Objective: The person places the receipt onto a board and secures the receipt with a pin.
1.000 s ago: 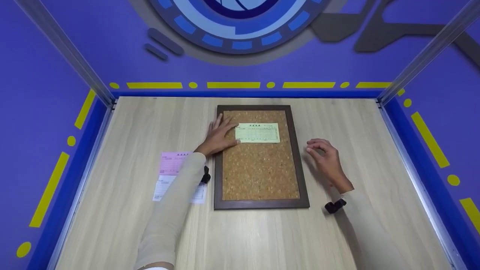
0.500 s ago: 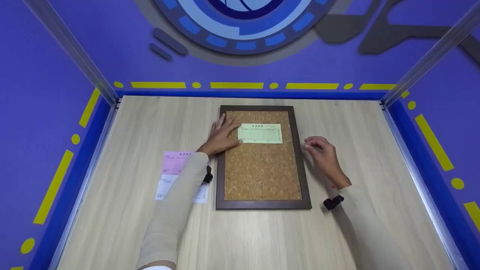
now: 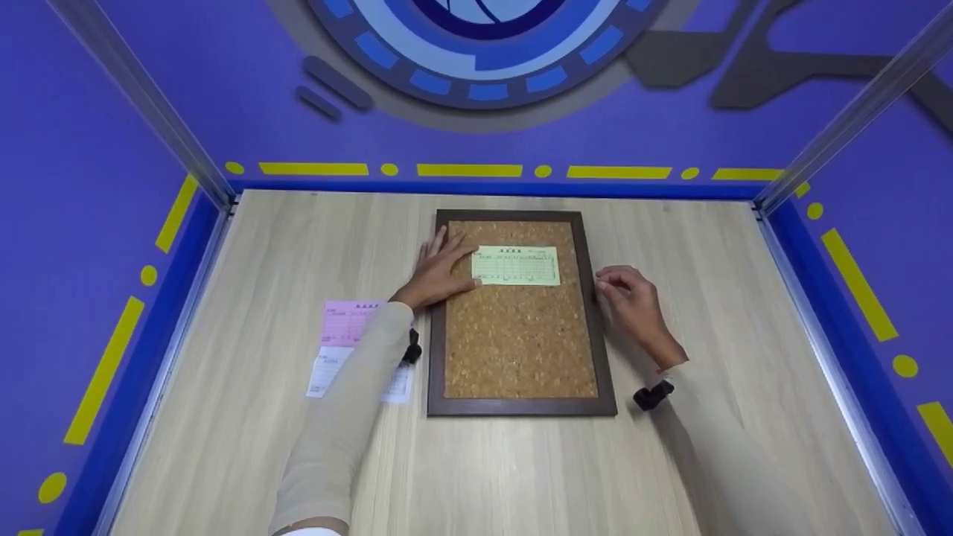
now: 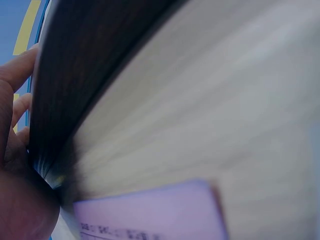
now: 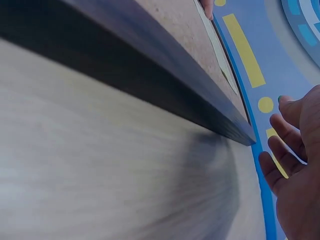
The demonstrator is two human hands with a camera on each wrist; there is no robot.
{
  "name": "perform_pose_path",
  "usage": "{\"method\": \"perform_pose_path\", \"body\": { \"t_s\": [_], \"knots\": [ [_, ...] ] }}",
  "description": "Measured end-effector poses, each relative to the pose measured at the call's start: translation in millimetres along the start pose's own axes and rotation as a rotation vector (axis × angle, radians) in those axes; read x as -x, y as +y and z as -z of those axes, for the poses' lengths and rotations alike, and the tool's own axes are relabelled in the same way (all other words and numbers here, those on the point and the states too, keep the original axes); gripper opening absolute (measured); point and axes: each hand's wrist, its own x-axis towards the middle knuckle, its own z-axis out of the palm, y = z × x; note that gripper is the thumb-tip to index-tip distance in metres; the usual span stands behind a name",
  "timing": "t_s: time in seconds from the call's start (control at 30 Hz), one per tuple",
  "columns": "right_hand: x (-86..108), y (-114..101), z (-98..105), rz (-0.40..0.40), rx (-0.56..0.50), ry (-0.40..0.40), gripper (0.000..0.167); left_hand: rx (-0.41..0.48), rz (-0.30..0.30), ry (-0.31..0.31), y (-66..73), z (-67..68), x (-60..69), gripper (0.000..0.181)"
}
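On the framed cork board [image 3: 521,335] lies a pale green slip [image 3: 514,266], near its upper part. My left hand [image 3: 438,277] rests with spread fingers on the board's left frame and cork, thumb and a fingertip at the slip's left edge. Just off the right frame is my right hand [image 3: 633,298], thumb and forefinger pinched together. In the right wrist view a small green thing [image 5: 281,98] shows at the fingertip of that hand [image 5: 300,165]; the rest of it is hidden. The other fingers are loosely bent.
Left of the board, a pink slip [image 3: 344,321] and a white slip [image 3: 327,368] lie on the wooden table [image 3: 484,476], partly covered by my left sleeve. Blue-purple walls [image 3: 387,141] stand at the back and both sides.
My right hand has moved slightly left, up to the right edge of the frame. The left hand stays in place on the board, and the slips have not moved.
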Motion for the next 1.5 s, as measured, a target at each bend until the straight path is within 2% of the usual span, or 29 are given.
{"method": "perform_pose_path", "body": {
  "t_s": [0.2, 0.47, 0.7, 0.83, 1.0, 1.13, 1.27, 1.5],
  "knots": [
    [-6.5, 0, -4, -0.043, 0.013, -0.042, 0.007, -0.007, 0.004, -0.010, 2.3, 0.0, 0.6, 0.083],
    [-18.0, 0, -15, -0.038, -0.007, -0.053, 0.008, -0.022, 0.003, -0.009, 4.8, 1.5, 0.8, 0.083],
    [-28.4, 29, -30, -0.045, -0.010, -0.078, 0.007, 0.005, -0.004, -0.007, -1.9, -1.2, 1.2, 0.081],
    [-35.5, 37, -34, -0.066, -0.002, -0.110, 0.005, 0.000, 0.008, -0.009, 2.9, 1.7, 3.4, 0.081],
    [-43.7, 37, -36, -0.058, -0.021, -0.145, 0.006, -0.019, 0.012, -0.007, 15.1, 6.5, 6.8, 0.080],
    [-46.8, 34, -39, -0.069, -0.022, -0.184, 0.010, -0.052, 0.019, -0.004, 19.0, 6.4, 7.4, 0.080],
    [-48.8, 30, -44, -0.079, 0.000, -0.207, 0.011, -0.087, 0.025, -0.004, 19.5, 6.3, 7.0, 0.081],
    [-51.8, 25, -55, -0.068, 0.045, -0.223, 0.010, -0.082, 0.026, -0.038, 12.0, 5.3, 3.5, 0.083]
  ]
}}
